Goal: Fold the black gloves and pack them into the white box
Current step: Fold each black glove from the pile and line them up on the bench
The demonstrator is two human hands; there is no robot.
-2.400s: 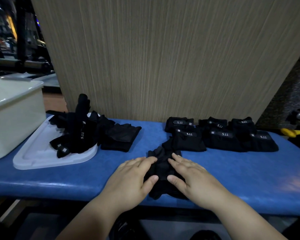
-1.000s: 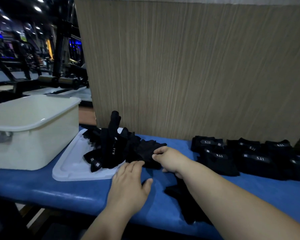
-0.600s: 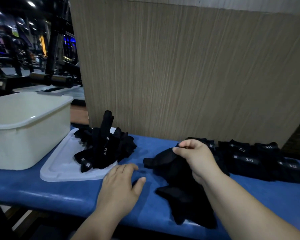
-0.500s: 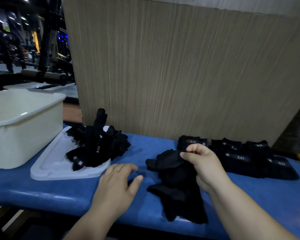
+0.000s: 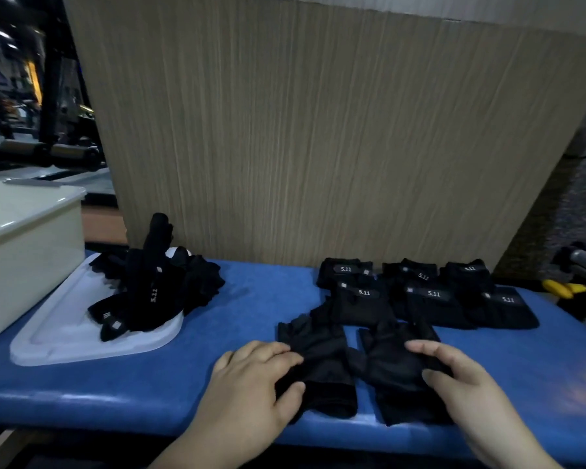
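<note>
Head view: two black gloves lay side by side on blue bench (image 5: 251,299), lower centre. Left hand (image 5: 251,384) pressed left glove (image 5: 318,353), right hand (image 5: 460,384) pressed right glove (image 5: 393,360), fingers flat, uncurled. White box (image 5: 24,252) at left edge.

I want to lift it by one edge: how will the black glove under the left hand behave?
Probably floppy: the glove lies creased and flat on the blue bench, so it would likely droop. Likely light, being thin fabric. Pushed, it may bunch rather than slide, as it wrinkles by the left hand.
</note>
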